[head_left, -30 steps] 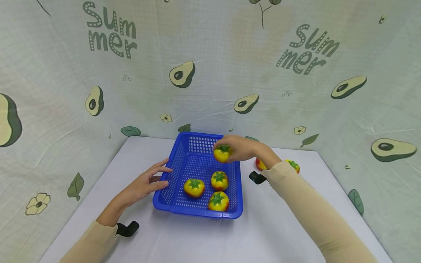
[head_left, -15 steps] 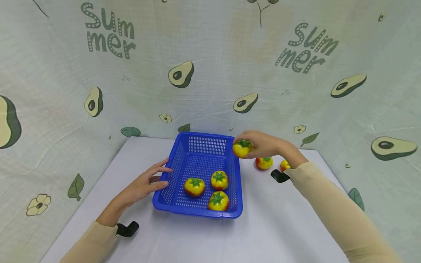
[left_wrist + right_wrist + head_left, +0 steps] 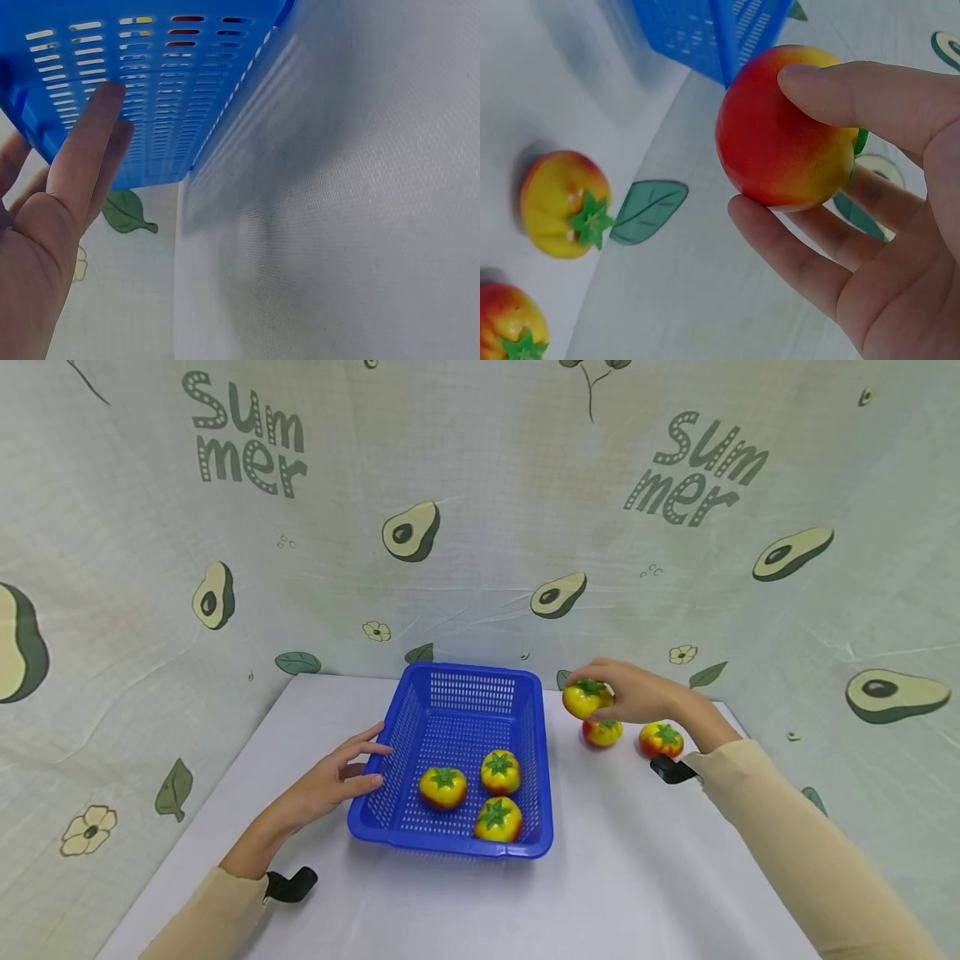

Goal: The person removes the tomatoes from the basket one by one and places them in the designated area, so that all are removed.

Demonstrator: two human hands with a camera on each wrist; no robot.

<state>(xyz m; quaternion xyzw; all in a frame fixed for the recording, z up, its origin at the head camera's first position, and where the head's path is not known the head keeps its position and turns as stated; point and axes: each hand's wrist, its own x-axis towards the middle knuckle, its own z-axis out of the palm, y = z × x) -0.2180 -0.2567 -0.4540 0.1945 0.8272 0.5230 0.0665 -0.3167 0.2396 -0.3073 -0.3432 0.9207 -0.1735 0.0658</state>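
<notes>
In the head view my right hand (image 3: 633,692) holds a yellow-and-red toy tomato (image 3: 585,700) with a green star-shaped top, raised to the right of the blue basket (image 3: 450,839). The right wrist view shows the thumb and fingers round this tomato (image 3: 780,135). Behind and below it, another toy tomato (image 3: 602,734) sits on the table, and one more tomato (image 3: 661,740) lies farther right. My left hand (image 3: 330,785) rests against the basket's left side, fingers fairly straight. In the left wrist view its fingers lie along the perforated wall (image 3: 165,97).
Three toy tomatoes are inside the basket: one tomato (image 3: 443,788) left of middle, another tomato (image 3: 500,772) by the right wall, and a tomato (image 3: 498,820) in the near right corner. A printed cloth (image 3: 480,543) hangs behind the white table (image 3: 600,860).
My right hand has carried the toy tomato from over the basket rightward past its rim, out above the table. The tomatoes on the right are more exposed. The left hand stays put.
</notes>
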